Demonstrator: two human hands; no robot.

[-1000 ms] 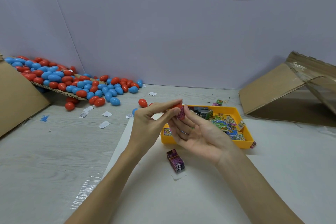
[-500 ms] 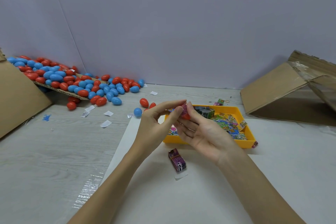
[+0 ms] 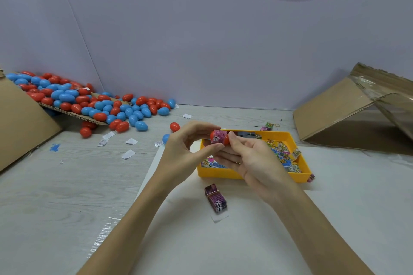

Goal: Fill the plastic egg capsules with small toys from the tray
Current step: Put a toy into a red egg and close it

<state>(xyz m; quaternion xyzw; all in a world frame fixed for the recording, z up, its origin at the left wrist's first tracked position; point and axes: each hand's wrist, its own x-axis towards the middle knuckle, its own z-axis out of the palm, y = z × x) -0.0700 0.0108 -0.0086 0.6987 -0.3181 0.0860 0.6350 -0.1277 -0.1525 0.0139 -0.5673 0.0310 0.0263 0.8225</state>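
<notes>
My left hand (image 3: 185, 152) and my right hand (image 3: 252, 158) meet above the near left corner of the yellow tray (image 3: 299, 147). Between their fingertips sits a red egg capsule half (image 3: 226, 139) with a small pink toy packet (image 3: 218, 136) pushed into it. My left thumb and forefinger pinch the packet end; my right fingers curl round the red half. The tray holds several colourful toy packets (image 3: 281, 152). A purple toy box (image 3: 215, 197) lies on the white mat in front of the tray.
A heap of red and blue egg capsules (image 3: 89, 100) spills off a cardboard flap at the back left; loose ones (image 3: 174, 127) lie near the tray. Paper scraps (image 3: 128, 153) dot the table. A cardboard box (image 3: 357, 109) lies open at the right, another (image 3: 20, 123) at the left.
Both hands have kept hold of the red capsule half and the pink packet, turning them so the packet's label now faces up; the packet sits deeper in the half.
</notes>
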